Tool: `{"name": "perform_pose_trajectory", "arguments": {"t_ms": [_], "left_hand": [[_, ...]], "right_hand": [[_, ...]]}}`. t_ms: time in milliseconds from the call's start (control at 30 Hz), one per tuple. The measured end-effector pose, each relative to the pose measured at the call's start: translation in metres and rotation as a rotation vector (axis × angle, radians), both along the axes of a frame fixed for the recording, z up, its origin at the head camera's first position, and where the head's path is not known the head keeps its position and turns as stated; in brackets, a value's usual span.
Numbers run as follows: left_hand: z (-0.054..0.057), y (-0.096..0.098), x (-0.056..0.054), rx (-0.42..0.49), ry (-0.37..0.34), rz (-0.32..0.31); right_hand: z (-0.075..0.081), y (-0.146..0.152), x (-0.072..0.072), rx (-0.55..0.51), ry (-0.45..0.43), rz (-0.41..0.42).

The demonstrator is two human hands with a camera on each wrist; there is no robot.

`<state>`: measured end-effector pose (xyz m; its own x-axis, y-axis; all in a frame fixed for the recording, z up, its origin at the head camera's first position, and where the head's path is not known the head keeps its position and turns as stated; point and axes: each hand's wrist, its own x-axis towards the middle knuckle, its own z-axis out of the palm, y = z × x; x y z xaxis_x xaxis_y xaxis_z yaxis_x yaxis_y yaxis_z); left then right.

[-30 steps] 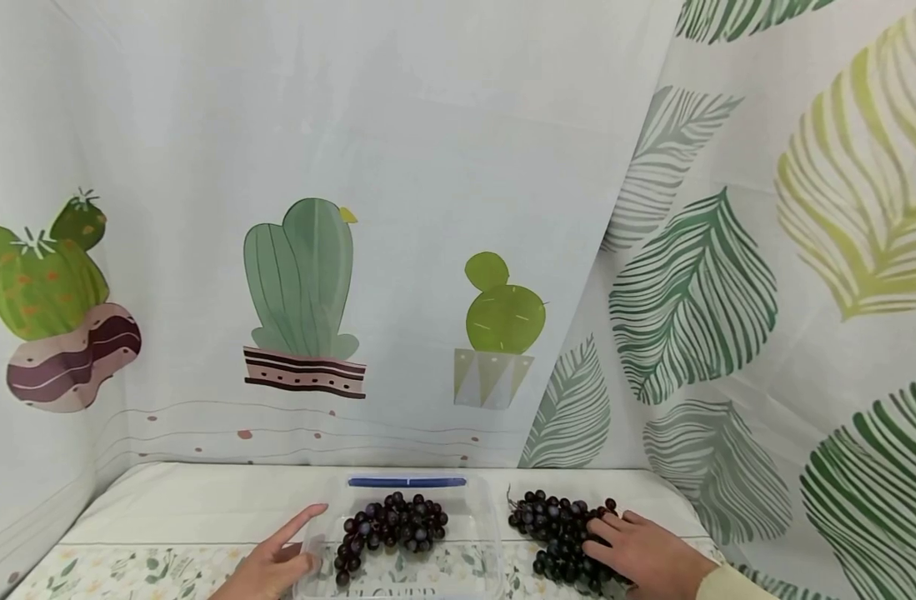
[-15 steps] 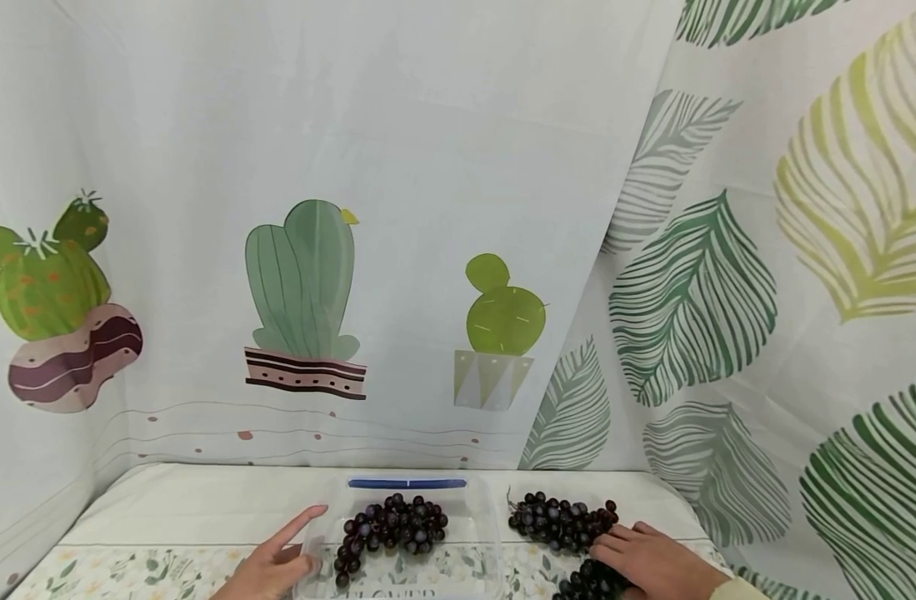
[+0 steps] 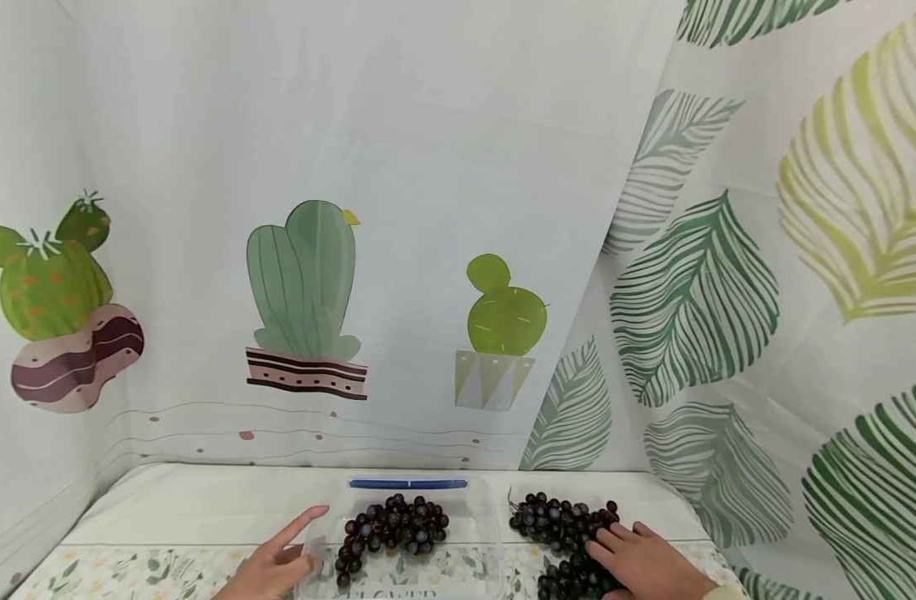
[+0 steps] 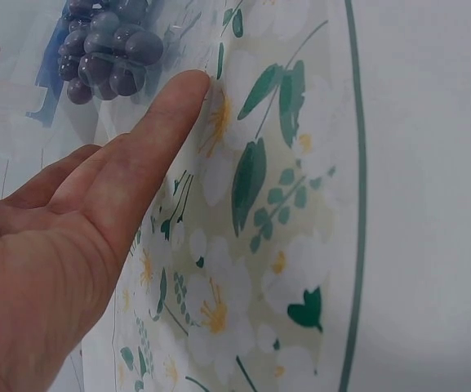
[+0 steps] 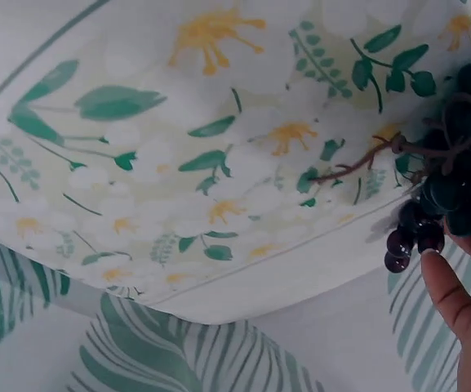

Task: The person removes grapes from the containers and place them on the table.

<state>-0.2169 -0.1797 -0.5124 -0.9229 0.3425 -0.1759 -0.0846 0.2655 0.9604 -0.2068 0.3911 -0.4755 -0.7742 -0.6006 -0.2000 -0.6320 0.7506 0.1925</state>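
A clear plastic container [image 3: 468,533] with a blue clip strip stands on the table and holds a bunch of dark grapes [image 3: 397,527]. At its left side my left hand [image 3: 266,571] rests with the index finger straight along the wall; the left wrist view shows the palm [image 4: 47,253] and extended fingers beside the container. To the right lie more dark grapes, a far bunch [image 3: 551,518] and a near bunch [image 3: 573,577]. My right hand [image 3: 645,560] grips the near bunch, covering its right side. In the right wrist view, fingertips touch grapes [image 5: 439,204] beside a brown stem.
A pale tablecloth [image 3: 225,492] with a floral band covers the table. Behind it hangs a white curtain [image 3: 412,167] with printed cacti, and a leaf-print curtain [image 3: 728,442] closes the right side.
The near bunch has shifted with my right hand, first rightward and toward me, opening a gap from the far bunch, then slightly back left. My left hand and the container stay put.
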Motion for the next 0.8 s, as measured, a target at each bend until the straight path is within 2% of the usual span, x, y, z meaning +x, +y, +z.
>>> {"name": "perform_pose_trajectory", "arguments": {"t_ms": [200, 300, 400, 500, 633, 800], "left_hand": [[0.001, 0.0, 0.0, 0.005, 0.007, -0.011], [0.002, 0.002, 0.0, -0.014, 0.002, 0.017], [0.002, 0.003, 0.0, -0.033, -0.01, 0.048], [0.002, 0.004, 0.001, -0.041, -0.013, 0.061], [0.002, 0.003, 0.001, -0.036, -0.012, 0.052], [0.002, 0.001, 0.001, -0.008, -0.001, 0.007]], "right_hand": [[0.003, 0.003, 0.001, -0.023, 0.169, 0.171], [0.004, 0.001, 0.003, -0.035, 0.25, 0.212], [0.006, -0.005, 0.007, -0.073, 0.283, 0.199], [0.011, -0.013, 0.01, -0.123, 0.271, 0.164], [0.019, -0.026, 0.014, -0.169, 0.268, 0.154], [0.027, -0.047, 0.018, -0.219, 0.287, 0.19]]}}
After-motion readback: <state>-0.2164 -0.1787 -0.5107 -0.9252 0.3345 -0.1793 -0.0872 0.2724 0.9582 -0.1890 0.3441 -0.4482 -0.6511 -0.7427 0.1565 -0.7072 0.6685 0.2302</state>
